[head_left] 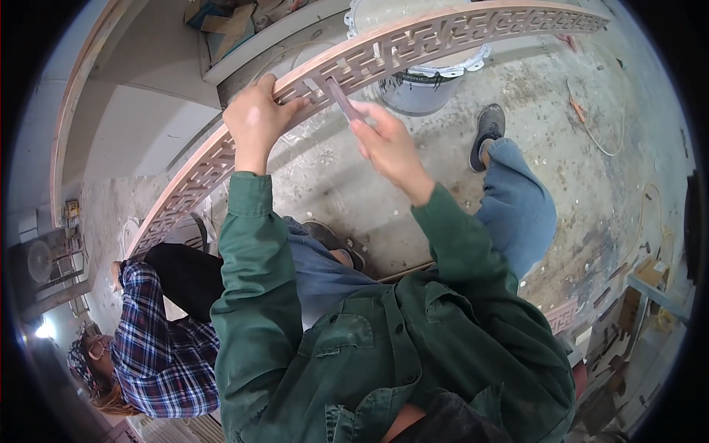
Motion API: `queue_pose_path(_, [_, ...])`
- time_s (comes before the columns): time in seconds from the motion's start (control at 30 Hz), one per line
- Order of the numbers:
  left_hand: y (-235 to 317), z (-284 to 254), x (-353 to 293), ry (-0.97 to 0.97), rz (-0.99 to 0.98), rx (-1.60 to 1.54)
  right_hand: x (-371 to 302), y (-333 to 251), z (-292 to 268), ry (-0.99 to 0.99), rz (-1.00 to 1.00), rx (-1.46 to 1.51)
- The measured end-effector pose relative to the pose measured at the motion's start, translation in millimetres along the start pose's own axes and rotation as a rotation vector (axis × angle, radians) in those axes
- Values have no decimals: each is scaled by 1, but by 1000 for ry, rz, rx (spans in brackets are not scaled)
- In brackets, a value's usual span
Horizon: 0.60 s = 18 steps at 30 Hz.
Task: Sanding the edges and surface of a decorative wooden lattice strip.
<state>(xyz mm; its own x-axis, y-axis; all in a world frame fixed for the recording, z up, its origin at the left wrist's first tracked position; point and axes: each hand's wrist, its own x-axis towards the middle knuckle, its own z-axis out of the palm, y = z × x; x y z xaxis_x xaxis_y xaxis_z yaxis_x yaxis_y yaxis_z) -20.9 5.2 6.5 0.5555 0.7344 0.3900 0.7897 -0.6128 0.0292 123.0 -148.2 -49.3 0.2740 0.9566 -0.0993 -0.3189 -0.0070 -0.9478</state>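
Note:
A long, pale pinkish wooden fretwork panel (344, 50) with a cut-out lattice runs across the view in front of me, bent by the lens. My left hand (257, 122) is closed over its near rail, thumb on the lattice side and fingers over the top edge. In my right hand (390, 145), slightly blurred, is a flat reddish-brown stick (341, 99), gripped by its near end. The stick's far end meets the lattice just right of my left hand; whether it goes into an opening I cannot tell.
A white bucket (419, 97) stands beneath the panel's right part. At the lower left, a person in a plaid shirt (159, 362) sits by the panel's other end. An orange-handled tool (577, 111) with a cord lies on the stained floor. Several hand tools (611, 334) lie at the right.

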Motion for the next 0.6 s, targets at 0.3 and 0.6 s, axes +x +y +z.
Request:
queue_pose_path(0.3, [0, 4, -5, 18, -25, 22, 0, 17, -2, 14, -177, -34])
queue_pose_path(0.6, [4, 3, -4, 1, -35, 27, 34, 15, -17, -45, 204, 33])
